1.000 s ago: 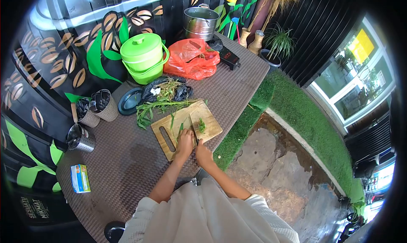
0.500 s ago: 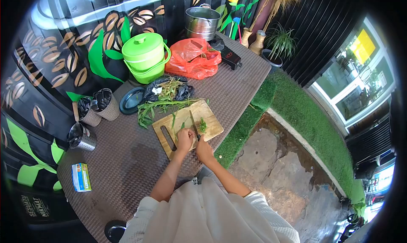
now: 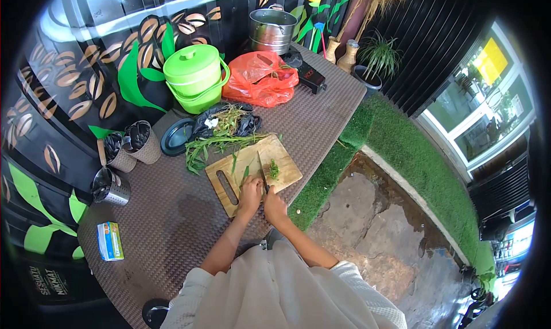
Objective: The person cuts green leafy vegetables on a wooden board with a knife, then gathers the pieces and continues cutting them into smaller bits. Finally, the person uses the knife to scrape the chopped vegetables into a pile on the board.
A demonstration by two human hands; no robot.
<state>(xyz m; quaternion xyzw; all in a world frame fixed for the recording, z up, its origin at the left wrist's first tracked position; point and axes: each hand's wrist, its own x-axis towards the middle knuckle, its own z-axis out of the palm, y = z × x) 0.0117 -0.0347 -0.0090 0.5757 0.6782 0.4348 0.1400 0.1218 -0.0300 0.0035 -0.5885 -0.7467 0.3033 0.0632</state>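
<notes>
A wooden cutting board (image 3: 284,151) lies near the table's edge in front of me. My right hand (image 3: 275,206) is closed round the handle of a knife (image 3: 262,165), whose blade points away over the board. Just left of the blade, my left hand (image 3: 250,193) is closed on green leaves (image 3: 246,173), their tips showing beyond the fingers. A small heap of chopped greens (image 3: 274,169) sits on the board to the right of the knife. Long leafy stems (image 3: 215,147) lie across the board's far left corner and the table.
Behind the board are a black plastic bag (image 3: 248,124) with plant scraps, a dark plate (image 3: 178,136), a green lidded bucket (image 3: 194,79) and a red plastic bag (image 3: 261,82). A pot (image 3: 273,33) stands farther back. Cutlery holders (image 3: 143,148) and a small box (image 3: 110,241) are at left.
Both hands have shifted only slightly, still on the leaves and the knife. The chopped heap looks much the same.
</notes>
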